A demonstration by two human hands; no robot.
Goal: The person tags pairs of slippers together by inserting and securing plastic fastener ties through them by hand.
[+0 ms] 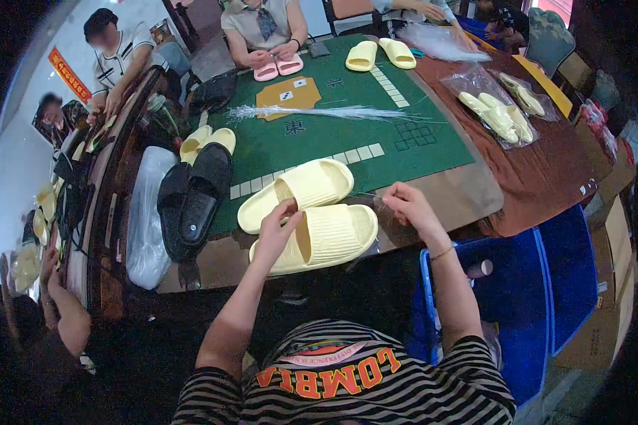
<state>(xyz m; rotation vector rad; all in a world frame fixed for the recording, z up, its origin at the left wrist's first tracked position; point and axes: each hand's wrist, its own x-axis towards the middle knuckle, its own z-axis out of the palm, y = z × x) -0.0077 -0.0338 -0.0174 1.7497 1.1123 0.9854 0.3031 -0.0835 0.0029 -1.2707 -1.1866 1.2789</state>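
Note:
A pair of pale yellow slide slippers lies side by side at the table's near edge, the far slipper [319, 183] touching the near slipper [340, 234]. My left hand [279, 225] is closed at the strap edges where the two meet; its fingertips are partly hidden. To the right of the toes, my right hand [410, 207] pinches a thin clear plastic strand [365, 194], which runs toward the far slipper's strap. Farther back, a bundle of similar clear strands [319, 112] lies across the green mat [432, 159].
Black slippers [209, 191] and a clear plastic roll [149, 219] stand at left. Bagged yellow slippers [500, 117] lie on the brown cloth [546, 170] at right. Across the table, a person handles pink slippers [289, 65]. Blue bins [503, 297] sit below the right edge.

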